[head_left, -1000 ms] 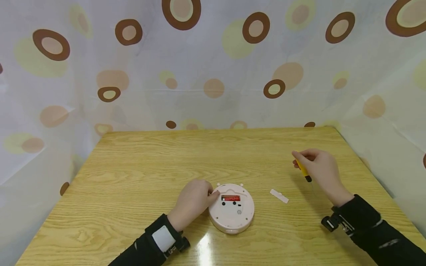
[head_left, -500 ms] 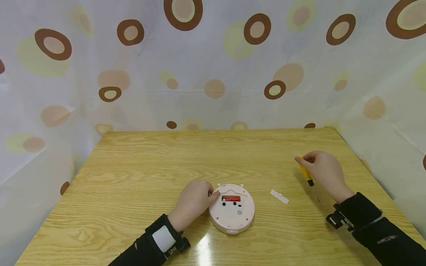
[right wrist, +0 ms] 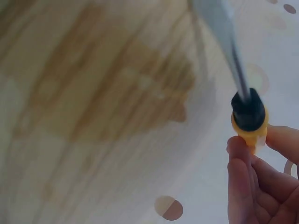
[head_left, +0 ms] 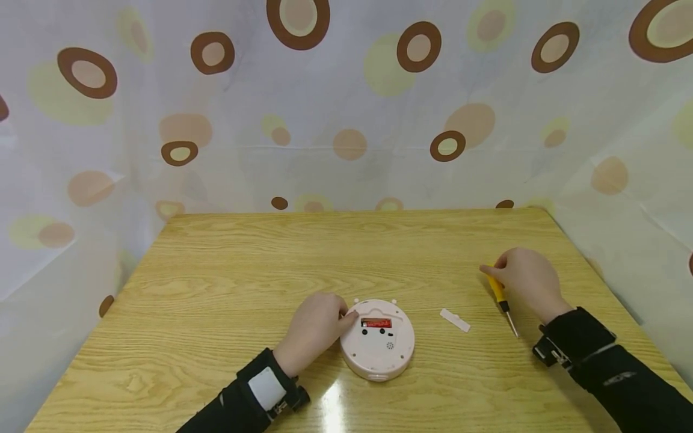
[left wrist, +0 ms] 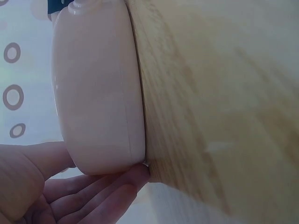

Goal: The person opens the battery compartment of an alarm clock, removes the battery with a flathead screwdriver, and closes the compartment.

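Note:
A round pale pink alarm clock (head_left: 377, 358) lies on its face, back up. Its battery slot is uncovered, with a red battery (head_left: 376, 323) inside, and two black knobs show below. My left hand (head_left: 316, 325) grips the clock's left edge; in the left wrist view the thumb is on one side and the fingers (left wrist: 100, 193) curl round the rim. Off to the right, my right hand (head_left: 527, 276) pinches the yellow handle of a screwdriver (head_left: 497, 290) between thumb and fingers. Its metal shaft slants down toward the tabletop; whether the tip touches, I cannot tell.
A small pale pink battery cover (head_left: 455, 320) lies on the wooden table (head_left: 303, 252) between the clock and the screwdriver. Behind and beside the table hangs a white sheet (head_left: 303, 102) with brown rings and coloured dots.
My right hand has lowered slightly and shifted a little right with the screwdriver, whose shaft now shows clearly. The left hand and the clock have stayed in place.

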`<act>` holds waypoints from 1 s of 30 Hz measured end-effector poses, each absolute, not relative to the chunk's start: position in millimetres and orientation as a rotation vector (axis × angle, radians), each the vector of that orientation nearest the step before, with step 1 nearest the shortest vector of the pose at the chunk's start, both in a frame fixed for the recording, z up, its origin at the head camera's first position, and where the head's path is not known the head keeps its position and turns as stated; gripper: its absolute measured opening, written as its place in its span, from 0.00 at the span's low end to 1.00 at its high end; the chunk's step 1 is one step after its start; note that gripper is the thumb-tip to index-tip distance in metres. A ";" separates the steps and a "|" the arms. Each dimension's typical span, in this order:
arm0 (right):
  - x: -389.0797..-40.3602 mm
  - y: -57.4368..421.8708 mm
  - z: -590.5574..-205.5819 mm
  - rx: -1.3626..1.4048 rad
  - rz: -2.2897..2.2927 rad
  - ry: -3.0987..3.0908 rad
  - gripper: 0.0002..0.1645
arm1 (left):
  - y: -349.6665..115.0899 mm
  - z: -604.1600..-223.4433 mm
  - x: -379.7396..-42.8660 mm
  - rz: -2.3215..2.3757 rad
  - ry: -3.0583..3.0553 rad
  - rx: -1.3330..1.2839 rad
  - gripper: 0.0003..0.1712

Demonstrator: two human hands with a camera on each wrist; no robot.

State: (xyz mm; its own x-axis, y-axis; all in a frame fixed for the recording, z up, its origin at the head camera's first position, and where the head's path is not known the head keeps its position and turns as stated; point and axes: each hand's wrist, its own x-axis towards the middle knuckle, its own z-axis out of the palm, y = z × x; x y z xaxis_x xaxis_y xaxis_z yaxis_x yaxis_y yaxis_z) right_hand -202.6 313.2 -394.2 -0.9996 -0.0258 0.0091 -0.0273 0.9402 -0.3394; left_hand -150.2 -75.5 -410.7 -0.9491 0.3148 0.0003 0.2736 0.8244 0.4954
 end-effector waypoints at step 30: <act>-217.2 325.7 -400.1 0.068 0.523 -3.256 0.27 | -73.8 -408.5 -149.5 0.756 2.912 0.433 0.22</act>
